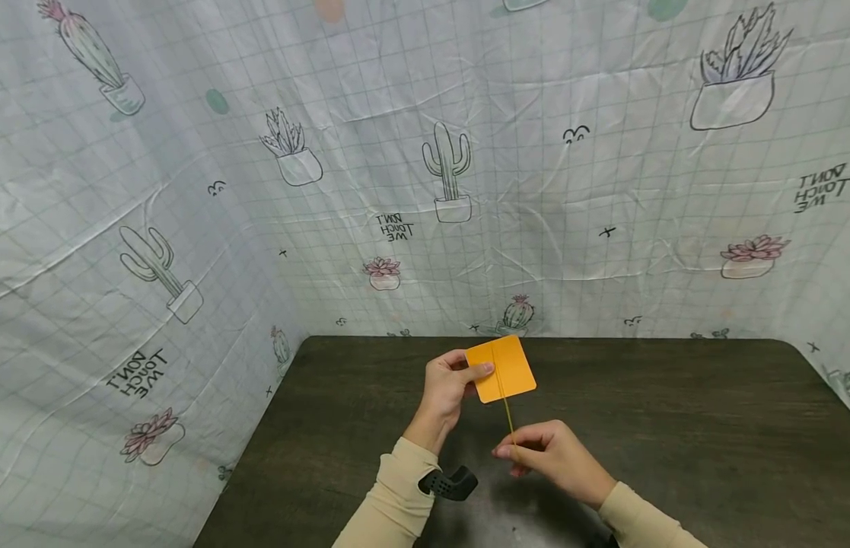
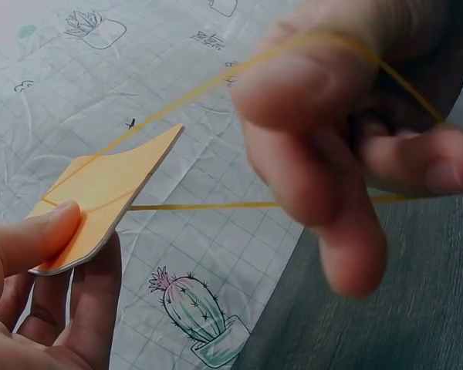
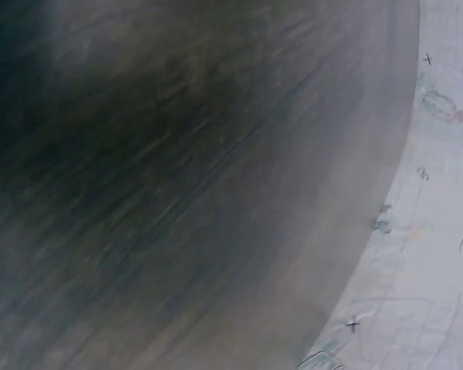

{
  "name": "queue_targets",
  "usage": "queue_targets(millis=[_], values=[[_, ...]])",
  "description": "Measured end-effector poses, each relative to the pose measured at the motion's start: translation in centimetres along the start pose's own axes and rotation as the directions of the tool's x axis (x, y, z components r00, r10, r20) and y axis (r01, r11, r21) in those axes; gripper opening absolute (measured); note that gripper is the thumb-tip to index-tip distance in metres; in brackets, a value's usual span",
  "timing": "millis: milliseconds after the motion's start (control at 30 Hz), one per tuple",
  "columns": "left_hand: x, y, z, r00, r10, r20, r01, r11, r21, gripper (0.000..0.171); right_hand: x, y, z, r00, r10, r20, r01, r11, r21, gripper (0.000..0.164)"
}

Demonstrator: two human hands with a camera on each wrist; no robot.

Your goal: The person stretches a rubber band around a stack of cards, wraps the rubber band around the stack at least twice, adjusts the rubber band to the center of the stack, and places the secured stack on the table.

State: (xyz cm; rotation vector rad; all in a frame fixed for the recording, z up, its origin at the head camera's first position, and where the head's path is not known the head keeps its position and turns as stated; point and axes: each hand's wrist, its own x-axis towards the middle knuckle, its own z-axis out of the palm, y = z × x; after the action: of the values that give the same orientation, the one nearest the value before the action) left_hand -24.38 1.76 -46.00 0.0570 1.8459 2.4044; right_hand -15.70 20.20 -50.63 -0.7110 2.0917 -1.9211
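In the head view my left hand (image 1: pixel 448 388) pinches an orange square card (image 1: pixel 515 369) with rounded corners, thumb on its face. The left wrist view shows the card (image 2: pixel 100 196) slightly bowed, its fingers (image 2: pixel 92 308) behind it. A thin yellow rubber band (image 2: pixel 197 206) loops round the card and runs taut to my right hand (image 2: pixel 316 131). Lower and to the right in the head view, the right hand (image 1: pixel 551 457) holds the band's other end (image 1: pixel 509 418), stretched over its curled fingers and apart from the card. The right wrist view shows no hand.
A dark wooden table (image 1: pixel 671 411) lies beneath both hands. White cloth (image 1: pixel 534 190) printed with cacti and a grid hangs behind it and along the sides. A black strap (image 1: pixel 448 483) sits on the left wrist.
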Motion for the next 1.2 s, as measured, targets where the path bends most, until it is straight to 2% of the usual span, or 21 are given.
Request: queue_targets(millis=[100, 200, 267, 433, 533, 567, 667, 733, 800, 867, 933, 1100, 1200], values=[[0.1, 0.0, 0.0, 1.000, -0.004, 0.000, 0.004, 1.000, -0.003, 0.018, -0.1, -0.5, 0.8, 0.995, -0.087, -0.040, 0.085, 0.995, -0.057, 0.018], [0.0, -0.1, 0.1, 1.000, -0.010, 0.000, 0.010, 1.000, -0.008, 0.017, -0.1, -1.0, 1.6, 0.979, -0.190, -0.077, 0.181, 0.977, -0.112, 0.018], [-0.1, -0.1, 0.2, 1.000, -0.010, 0.001, 0.010, 1.000, -0.015, 0.016, 0.0, -1.4, 2.1, 0.961, -0.259, -0.098, 0.245, 0.960, -0.136, 0.021], [-0.2, -0.1, 0.4, 1.000, -0.003, 0.005, 0.003, 0.999, -0.037, 0.016, 0.3, -1.9, 3.2, 0.900, -0.414, -0.138, 0.383, 0.901, -0.205, 0.031], [-0.2, 0.0, 0.5, 1.000, 0.000, 0.008, 0.000, 0.998, -0.055, 0.016, 0.4, -2.0, 3.7, 0.851, -0.500, -0.161, 0.458, 0.856, -0.240, 0.036], [-0.2, 0.0, 0.6, 1.000, 0.000, 0.007, 0.001, 0.998, -0.066, 0.017, 0.5, -2.1, 3.8, 0.827, -0.536, -0.167, 0.487, 0.833, -0.261, 0.035], [-0.3, 0.1, 0.7, 1.000, -0.005, 0.013, 0.006, 0.996, -0.084, 0.017, 0.7, -2.8, 4.1, 0.733, -0.652, -0.193, 0.568, 0.743, -0.354, 0.030], [-0.5, 0.1, 0.8, 1.000, -0.012, 0.012, 0.013, 0.995, -0.096, 0.017, 0.7, -3.8, 4.4, 0.678, -0.705, -0.210, 0.597, 0.694, -0.404, 0.033], [-0.6, 0.2, 0.9, 1.000, -0.019, 0.012, 0.021, 0.994, -0.104, 0.016, 0.6, -4.9, 4.7, 0.650, -0.724, -0.229, 0.595, 0.673, -0.439, 0.038], [-0.7, 0.3, 1.0, 1.000, -0.022, 0.006, 0.023, 0.994, -0.110, 0.016, 0.6, -5.4, 4.9, 0.651, -0.718, -0.247, 0.582, 0.681, -0.445, 0.042], [-0.8, 0.4, 1.1, 1.000, -0.020, -0.005, 0.019, 0.993, -0.112, 0.017, 0.7, -5.2, 4.9, 0.664, -0.701, -0.261, 0.564, 0.699, -0.440, 0.046], [-0.8, 0.3, 1.2, 0.999, -0.007, -0.045, 0.002, 0.994, -0.109, 0.016, 0.8, -3.5, 4.8, 0.719, -0.629, -0.294, 0.515, 0.767, -0.383, 0.059], [-0.7, 0.2, 1.2, 0.998, 0.002, -0.070, -0.009, 0.994, -0.107, 0.016, 0.8, -3.2, 4.9, 0.748, -0.578, -0.325, 0.452, 0.803, -0.388, 0.064]])
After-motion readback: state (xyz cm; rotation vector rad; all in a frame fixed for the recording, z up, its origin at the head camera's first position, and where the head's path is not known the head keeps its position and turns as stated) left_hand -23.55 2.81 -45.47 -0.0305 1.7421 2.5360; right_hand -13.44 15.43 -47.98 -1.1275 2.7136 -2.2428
